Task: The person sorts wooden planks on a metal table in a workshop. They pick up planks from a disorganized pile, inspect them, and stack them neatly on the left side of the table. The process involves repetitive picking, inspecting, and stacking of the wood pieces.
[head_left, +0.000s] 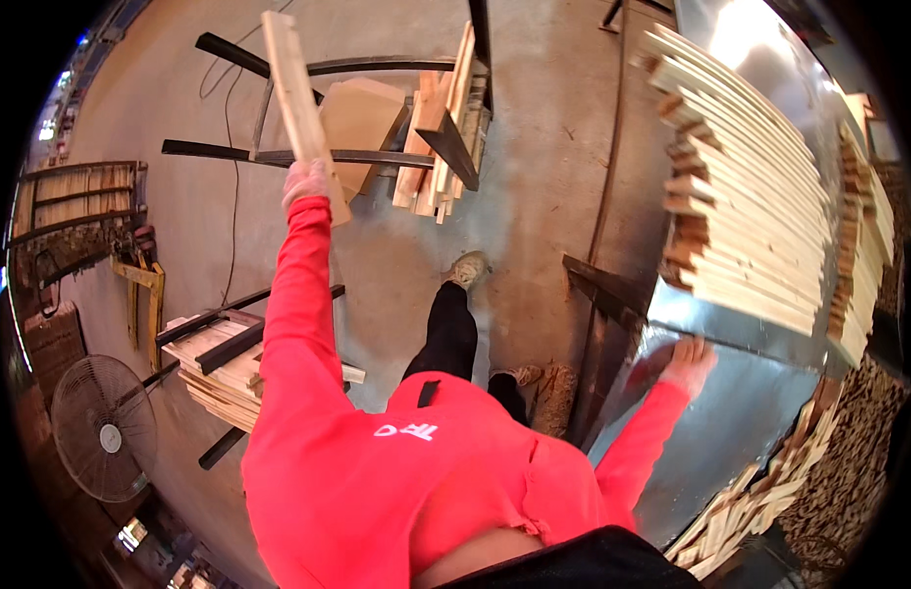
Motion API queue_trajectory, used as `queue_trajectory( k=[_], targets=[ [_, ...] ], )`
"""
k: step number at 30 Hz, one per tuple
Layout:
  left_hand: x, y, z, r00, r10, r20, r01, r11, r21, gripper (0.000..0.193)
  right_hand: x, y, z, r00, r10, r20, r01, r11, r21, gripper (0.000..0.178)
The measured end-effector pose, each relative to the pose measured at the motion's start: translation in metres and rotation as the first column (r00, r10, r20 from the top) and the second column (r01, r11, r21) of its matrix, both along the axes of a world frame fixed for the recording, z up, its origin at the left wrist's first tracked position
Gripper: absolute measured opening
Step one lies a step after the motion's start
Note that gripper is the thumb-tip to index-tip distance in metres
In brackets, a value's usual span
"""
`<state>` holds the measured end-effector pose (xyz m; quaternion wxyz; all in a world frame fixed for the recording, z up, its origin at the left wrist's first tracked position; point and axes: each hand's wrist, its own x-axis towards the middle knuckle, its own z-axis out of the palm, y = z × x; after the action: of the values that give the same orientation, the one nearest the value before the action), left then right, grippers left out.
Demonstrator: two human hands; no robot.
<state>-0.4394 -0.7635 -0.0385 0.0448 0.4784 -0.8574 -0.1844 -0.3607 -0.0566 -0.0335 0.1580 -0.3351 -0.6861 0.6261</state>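
Note:
My left hand [306, 183] is closed around the near part of a long pale wooden board [296, 93]. The board points away from me, above a dark metal rack [352, 157]. On my right, my right hand [689, 365] rests with fingers stretched out on a shiny metal table [740, 393]. Just beyond that hand, a row of wooden strips [759, 196] lies side by side on the table, their ends uneven.
More boards [441, 147] stand in the far rack beside a tan panel [357, 123]. A second rack holds stacked boards [215, 363] at left, near a round fan [107, 432]. Loose wood pieces [769, 491] lie at lower right. A cable [232, 187] crosses the floor.

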Motion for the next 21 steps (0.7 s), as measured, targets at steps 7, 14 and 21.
queue_trajectory(
  k=[7, 14, 21],
  targets=[
    [-0.107, 0.03, -0.191, 0.895, -0.442, 0.055, 0.402, 0.854, 0.331, 0.057, 0.041, -0.036, 0.029, 0.981, -0.014, 0.191, 0.094, 0.905, -0.415, 0.02],
    [-0.091, 0.13, -0.223, 0.818, -0.539, 0.201, 0.458, 0.822, 0.338, 0.051, 0.111, -0.078, 0.036, 0.937, -0.013, 0.349, -0.006, 0.999, 0.052, 0.05],
    [0.133, 0.124, -0.223, 0.092, -0.945, 0.313, 0.891, 0.219, 0.399, 0.034, 0.286, 0.004, 0.093, 0.86, -0.059, 0.506, -0.186, 0.888, 0.42, 0.055]
  ],
)
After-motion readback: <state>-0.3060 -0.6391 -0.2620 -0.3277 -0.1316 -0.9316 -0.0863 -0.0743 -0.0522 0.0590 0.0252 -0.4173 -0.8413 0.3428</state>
